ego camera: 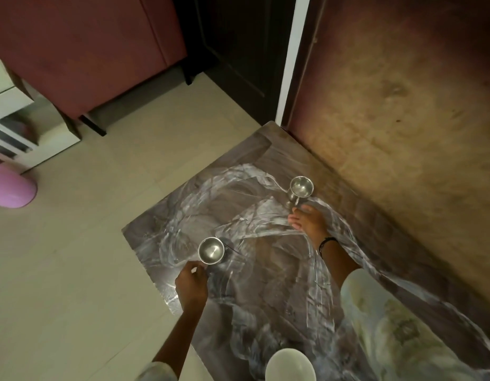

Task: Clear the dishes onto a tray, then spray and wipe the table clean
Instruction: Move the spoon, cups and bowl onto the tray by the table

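Each hand grips one steel cup for a two-cup lift: left hand fingers pinch the near cup, right hand fingers clasp the far cup at its base on the bench.

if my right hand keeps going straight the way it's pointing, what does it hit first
The right hand already touches the far steel cup at its base. Pushing on means shoving that cup toward the wall behind it; depth is unclear.

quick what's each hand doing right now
Left hand: grips the near steel cup.
Right hand: fingers at the base of the far steel cup; grip unclear.
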`<state>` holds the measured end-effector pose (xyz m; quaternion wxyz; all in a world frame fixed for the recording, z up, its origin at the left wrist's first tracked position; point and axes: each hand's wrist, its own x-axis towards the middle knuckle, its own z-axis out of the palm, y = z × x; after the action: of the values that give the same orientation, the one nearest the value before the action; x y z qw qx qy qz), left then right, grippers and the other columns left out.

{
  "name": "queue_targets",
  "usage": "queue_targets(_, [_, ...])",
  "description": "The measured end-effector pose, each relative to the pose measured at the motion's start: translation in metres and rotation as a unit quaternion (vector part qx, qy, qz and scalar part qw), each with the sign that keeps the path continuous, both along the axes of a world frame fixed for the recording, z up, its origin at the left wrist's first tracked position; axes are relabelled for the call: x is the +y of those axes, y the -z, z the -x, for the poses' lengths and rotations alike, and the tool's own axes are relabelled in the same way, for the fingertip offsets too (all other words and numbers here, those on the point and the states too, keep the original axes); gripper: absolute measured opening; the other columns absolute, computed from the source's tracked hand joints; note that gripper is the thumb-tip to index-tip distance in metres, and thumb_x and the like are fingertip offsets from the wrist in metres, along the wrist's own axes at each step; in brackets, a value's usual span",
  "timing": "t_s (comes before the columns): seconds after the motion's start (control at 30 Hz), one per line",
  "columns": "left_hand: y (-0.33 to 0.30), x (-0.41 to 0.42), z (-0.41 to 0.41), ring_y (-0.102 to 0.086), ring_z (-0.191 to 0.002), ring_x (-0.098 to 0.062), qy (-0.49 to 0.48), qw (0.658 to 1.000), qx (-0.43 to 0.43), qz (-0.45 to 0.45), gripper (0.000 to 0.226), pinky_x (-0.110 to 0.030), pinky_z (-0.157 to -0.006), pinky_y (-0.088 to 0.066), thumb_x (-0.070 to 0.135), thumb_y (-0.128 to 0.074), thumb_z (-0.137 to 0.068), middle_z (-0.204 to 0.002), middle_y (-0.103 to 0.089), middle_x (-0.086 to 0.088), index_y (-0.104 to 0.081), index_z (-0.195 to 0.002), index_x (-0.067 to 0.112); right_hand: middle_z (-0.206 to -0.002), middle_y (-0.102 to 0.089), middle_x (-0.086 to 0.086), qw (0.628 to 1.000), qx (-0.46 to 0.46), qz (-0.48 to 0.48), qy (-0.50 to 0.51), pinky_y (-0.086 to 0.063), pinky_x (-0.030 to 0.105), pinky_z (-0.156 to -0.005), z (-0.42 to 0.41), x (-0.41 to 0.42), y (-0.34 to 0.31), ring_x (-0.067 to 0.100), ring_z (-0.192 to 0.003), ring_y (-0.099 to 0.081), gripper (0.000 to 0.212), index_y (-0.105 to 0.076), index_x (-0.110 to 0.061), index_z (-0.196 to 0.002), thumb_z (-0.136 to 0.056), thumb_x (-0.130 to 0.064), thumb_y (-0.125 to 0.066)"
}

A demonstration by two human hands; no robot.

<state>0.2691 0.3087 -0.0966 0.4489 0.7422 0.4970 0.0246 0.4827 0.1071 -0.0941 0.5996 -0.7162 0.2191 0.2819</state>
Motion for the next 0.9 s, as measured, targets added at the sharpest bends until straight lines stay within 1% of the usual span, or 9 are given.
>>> queue_targets(0.07, [0.004, 0.002, 0.001, -0.064, -0.074, -0.028, 0.027, 1.0, 0.014, 0.0, 0.015, -0.026, -0.06, -0.039, 0.008, -0.058, -0.09, -0.08, -0.071, -0.014, -0.067, -0.081, 0.0, -0.121, -0.054, 0.039, 0.999, 0.016, -0.021, 0.018, -0.053, 0.028, -0.073, -0.003, 0.002, 0.001, 0.027, -0.076, -0.065, 0.039, -0.041, 0.012, -0.129, -0.096, -0.006, -0.052])
queue_targets(0.2, [0.006, -0.004, 0.003, -0.064, -0.084, -0.027, 0.075, 0.996, 0.038, 0.037, 0.018, -0.031, -0.074, -0.045, 0.016, -0.054, -0.094, -0.088, -0.068, -0.01, -0.066, -0.097, 0.003, -0.103, -0.065, 0.018, 0.997, 0.034, -0.052, 0.043, -0.051, 0.013, -0.056, -0.007, 0.005, 0.009, 0.013, -0.073, -0.061, 0.031, -0.048, 0.001, -0.125, -0.098, -0.013, -0.051])
queue_targets(0.23, [0.005, -0.007, 0.003, -0.062, -0.084, -0.025, 0.07, 0.995, 0.036, 0.058, 0.017, -0.03, -0.075, -0.045, 0.016, -0.054, -0.093, -0.088, -0.066, -0.007, -0.066, -0.1, 0.005, -0.095, -0.066, 0.012, 0.997, 0.035, -0.059, 0.046, -0.051, 0.013, -0.056, -0.009, 0.006, 0.01, 0.012, -0.074, -0.061, 0.03, -0.049, 0.0, -0.125, -0.098, -0.015, -0.051])
queue_targets(0.3, [0.004, -0.014, 0.003, -0.06, -0.078, -0.019, 0.058, 0.994, 0.03, 0.089, 0.013, -0.025, -0.068, -0.043, 0.017, -0.057, -0.092, -0.085, -0.065, -0.006, -0.065, -0.098, 0.009, -0.087, -0.063, 0.006, 0.996, 0.031, -0.07, 0.05, -0.05, 0.015, -0.063, -0.011, 0.008, 0.011, 0.011, -0.075, -0.061, 0.029, -0.05, -0.001, -0.123, -0.099, -0.016, -0.05])
queue_targets(0.43, [0.008, -0.02, 0.001, -0.054, -0.067, -0.016, 0.007, 0.994, 0.013, 0.11, 0.016, -0.021, -0.059, -0.039, 0.017, -0.059, -0.091, -0.075, -0.065, -0.007, -0.067, -0.083, 0.005, -0.097, -0.063, 0.013, 0.996, 0.015, -0.072, 0.058, -0.051, 0.012, -0.061, -0.01, 0.006, 0.015, 0.011, -0.075, -0.06, 0.013, -0.056, -0.004, -0.104, -0.099, -0.012, -0.048])
queue_targets(0.53, [0.006, -0.025, -0.005, -0.055, -0.075, -0.02, -0.031, 0.987, -0.018, 0.154, 0.021, -0.029, -0.071, -0.045, 0.013, -0.059, -0.09, -0.069, -0.062, -0.004, -0.065, -0.07, 0.011, -0.09, -0.065, 0.013, 0.997, -0.014, -0.054, 0.054, -0.052, 0.01, -0.06, 0.0, -0.005, 0.013, 0.015, -0.076, -0.062, 0.019, -0.057, 0.003, -0.109, -0.099, -0.009, -0.047])
queue_targets(0.63, [-0.001, -0.034, -0.01, -0.06, -0.086, -0.026, -0.067, 0.971, -0.058, 0.224, 0.022, -0.04, -0.09, -0.049, 0.007, -0.061, -0.088, -0.074, -0.065, -0.008, -0.068, -0.069, 0.013, -0.089, -0.064, 0.016, 0.996, -0.022, -0.067, 0.049, -0.054, 0.012, -0.064, 0.019, -0.019, 0.004, 0.02, -0.078, -0.063, 0.017, -0.059, -0.006, -0.088, -0.098, -0.005, -0.046])
queue_targets(0.77, [-0.016, -0.059, -0.018, -0.063, -0.093, -0.032, -0.08, 0.956, -0.085, 0.268, 0.035, -0.041, -0.094, -0.048, 0.005, -0.063, -0.087, -0.068, -0.071, -0.001, -0.073, -0.058, 0.02, -0.09, -0.065, 0.016, 0.995, -0.038, -0.087, 0.021, -0.054, 0.014, -0.067, 0.053, -0.039, -0.014, 0.018, -0.08, -0.064, 0.019, -0.061, -0.007, -0.086, -0.098, -0.004, -0.047])
queue_targets(0.9, [-0.043, -0.097, -0.02, -0.06, -0.09, -0.031, -0.095, 0.943, -0.107, 0.301, 0.026, -0.042, -0.092, -0.049, -0.001, -0.063, -0.085, -0.065, -0.069, -0.002, -0.069, -0.063, 0.011, -0.09, -0.066, 0.017, 0.993, -0.044, -0.11, 0.03, -0.055, 0.017, -0.07, 0.091, -0.061, -0.036, 0.023, -0.082, -0.065, 0.018, -0.062, -0.007, -0.086, -0.097, -0.004, -0.048])
